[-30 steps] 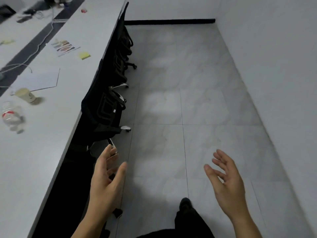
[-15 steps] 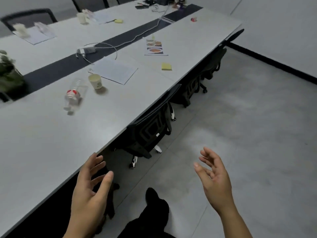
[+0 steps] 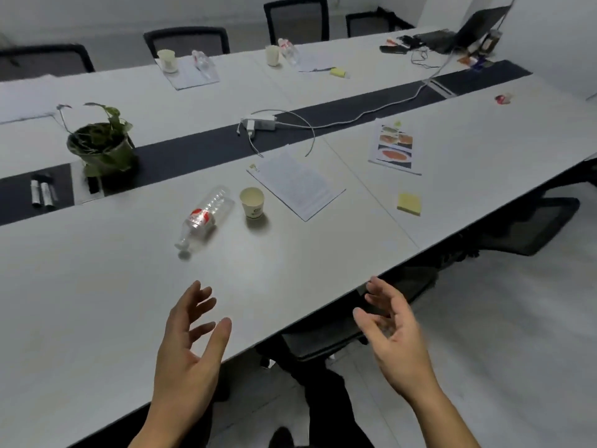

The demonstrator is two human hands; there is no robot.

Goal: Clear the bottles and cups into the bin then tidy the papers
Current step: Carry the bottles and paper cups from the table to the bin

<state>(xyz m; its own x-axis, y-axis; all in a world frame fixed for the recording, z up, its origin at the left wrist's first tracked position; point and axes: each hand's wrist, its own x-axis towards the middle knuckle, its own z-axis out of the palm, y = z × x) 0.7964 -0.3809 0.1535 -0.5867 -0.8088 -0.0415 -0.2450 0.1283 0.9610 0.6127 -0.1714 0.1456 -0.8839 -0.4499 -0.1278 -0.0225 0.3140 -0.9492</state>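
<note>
A clear plastic bottle (image 3: pixel 204 216) with a red label lies on its side on the long white table (image 3: pixel 97 302). Just right of it stands a paper cup (image 3: pixel 252 202), and beyond that a printed sheet (image 3: pixel 295 183). A colour leaflet (image 3: pixel 396 145) and a yellow sticky pad (image 3: pixel 409 204) lie farther right. On the far side stand two more cups (image 3: pixel 167 60) (image 3: pixel 272 55) with bottles (image 3: pixel 202 61) (image 3: pixel 289 51) on papers. My left hand (image 3: pixel 190 344) hovers open over the table's near edge, well short of the bottle. My right hand (image 3: pixel 394 331) is open beyond the edge, above a chair.
A potted plant (image 3: pixel 101 145) sits on the dark centre strip (image 3: pixel 200 150) at left, with markers (image 3: pixel 42 193) beside it. A white charger and cable (image 3: pixel 261 123) run toward a laptop (image 3: pixel 465 30) at far right. Black chairs (image 3: pixel 529 224) are tucked under the near edge. No bin is in view.
The view has swung left from the floor and wall to face the table. The bottle and cup now lie ahead of my hands, which stay open and empty.
</note>
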